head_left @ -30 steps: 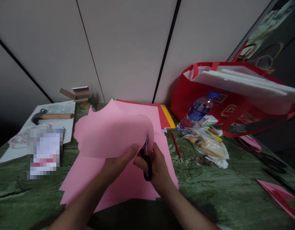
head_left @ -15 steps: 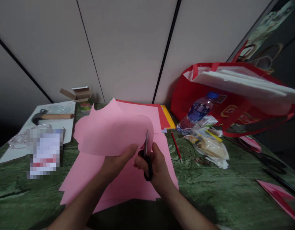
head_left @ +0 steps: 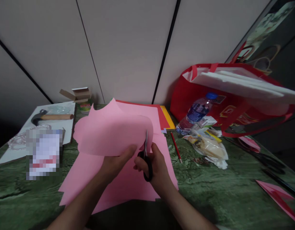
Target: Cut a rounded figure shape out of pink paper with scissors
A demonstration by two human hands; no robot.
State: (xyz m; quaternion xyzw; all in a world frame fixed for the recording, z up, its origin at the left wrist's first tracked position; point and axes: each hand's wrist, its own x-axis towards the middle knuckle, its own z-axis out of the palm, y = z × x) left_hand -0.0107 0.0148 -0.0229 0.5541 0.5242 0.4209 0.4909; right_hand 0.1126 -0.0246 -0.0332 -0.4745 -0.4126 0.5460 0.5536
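Observation:
My left hand (head_left: 118, 162) grips the lower edge of a pink paper sheet (head_left: 113, 134), thumb on top and the other fingers hidden beneath. Scalloped curves and a pointed peak shape the sheet's left and upper outline. In my right hand (head_left: 157, 167) is a pair of scissors (head_left: 146, 150) with black handles, its blades pointing away from me. The blades sit in the sheet near its rounded right end, with a strip of paper to their right. Below lie more pink sheets (head_left: 133, 188), stacked on the green table.
To the left are a hammer (head_left: 53, 117), a string of beads (head_left: 20, 139) and an opened small box (head_left: 81, 94). Rightward lie a red pencil (head_left: 176, 147), a water bottle (head_left: 195, 113), plastic packets (head_left: 209, 147) and a red bag (head_left: 185, 92). A pale wall panel (head_left: 128, 51) stands behind.
Almost nothing differs. The scissors and both hands keep nearly the same place on the pink sheet; the whole view has shifted very slightly.

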